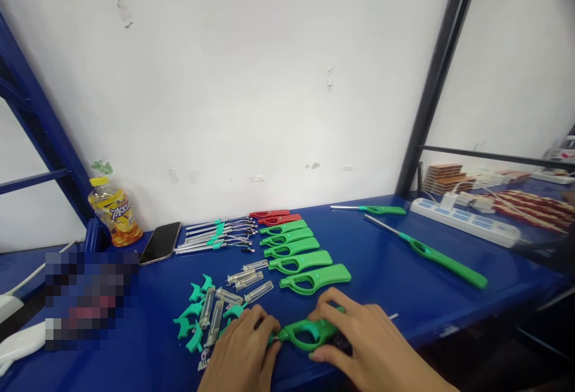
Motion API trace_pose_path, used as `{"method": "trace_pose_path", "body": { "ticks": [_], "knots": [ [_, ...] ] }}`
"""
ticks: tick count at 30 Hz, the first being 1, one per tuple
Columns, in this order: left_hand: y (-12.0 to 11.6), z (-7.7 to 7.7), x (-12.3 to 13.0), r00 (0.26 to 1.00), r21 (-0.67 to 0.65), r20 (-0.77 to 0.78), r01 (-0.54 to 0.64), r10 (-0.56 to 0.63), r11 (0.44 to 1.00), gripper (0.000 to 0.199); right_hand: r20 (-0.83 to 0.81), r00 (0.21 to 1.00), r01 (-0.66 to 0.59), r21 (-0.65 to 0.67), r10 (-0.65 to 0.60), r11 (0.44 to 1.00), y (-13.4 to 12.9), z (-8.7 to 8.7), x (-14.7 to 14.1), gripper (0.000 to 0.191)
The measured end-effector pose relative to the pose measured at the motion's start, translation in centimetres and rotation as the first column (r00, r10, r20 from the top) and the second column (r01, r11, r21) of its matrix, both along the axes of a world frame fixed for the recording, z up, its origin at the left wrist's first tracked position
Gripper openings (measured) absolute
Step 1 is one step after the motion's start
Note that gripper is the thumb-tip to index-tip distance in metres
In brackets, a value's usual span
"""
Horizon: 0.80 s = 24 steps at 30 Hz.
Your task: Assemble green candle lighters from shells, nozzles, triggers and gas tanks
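Note:
Near the table's front edge, my right hand (354, 335) grips the rear of a green lighter handle (294, 333) with a teal trigger in its loop. My left hand (247, 350) pinches at the front end of the same handle, where a bit of teal and metal shows; the rest is hidden by the fingers. Just left lie teal triggers (194, 337) and clear fuel tanks (216, 320). Beyond my hands is a row of green handles (321, 278) and red handles (279, 220). Metal rods with wires (202, 240) lie beside them.
Two long lighters with rods, a nearer one (449, 260) and a farther one (386, 210), lie at right by a power strip (467, 222). A phone (160, 243) and yellow-capped bottle (117, 215) stand back left. A white wall closes the rear.

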State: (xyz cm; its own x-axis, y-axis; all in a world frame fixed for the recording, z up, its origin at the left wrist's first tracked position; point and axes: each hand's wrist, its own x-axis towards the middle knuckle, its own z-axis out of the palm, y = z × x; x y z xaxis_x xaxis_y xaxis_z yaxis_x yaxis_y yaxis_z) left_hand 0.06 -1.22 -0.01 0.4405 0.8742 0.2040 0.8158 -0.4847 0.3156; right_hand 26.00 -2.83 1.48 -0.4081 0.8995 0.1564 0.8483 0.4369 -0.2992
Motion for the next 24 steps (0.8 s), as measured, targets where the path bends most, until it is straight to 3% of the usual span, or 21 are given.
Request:
{"method": "trace_pose_path", "body": {
  "ticks": [3, 10, 17, 24],
  "knots": [
    [0.0, -0.1, 0.2, 1.0, -0.013, 0.011, -0.006, 0.007, 1.0, 0.03, 0.04, 0.999, 0.0, 0.01, 0.0, 1.0, 0.0, 0.3, -0.7, 0.054],
    [0.2, -0.7, -0.1, 0.998, -0.013, 0.059, -0.014, 0.015, 1.0, 0.03, 0.067, 0.997, -0.052, 0.102, 0.045, 0.993, 0.4, 0.1, -1.6, 0.033],
    [0.2, -1.3, -0.2, 0.997, -0.008, 0.081, -0.018, 0.018, 1.0, 0.027, 0.101, 0.991, -0.107, 0.216, 0.087, 0.97, 1.0, -0.2, -1.4, 0.039],
    [0.1, -0.9, -0.1, 0.996, -0.013, 0.083, -0.033, 0.034, 0.999, 0.026, 0.118, 0.989, -0.114, 0.285, 0.083, 0.952, 1.1, -0.6, -1.5, 0.039]
  ]
}}
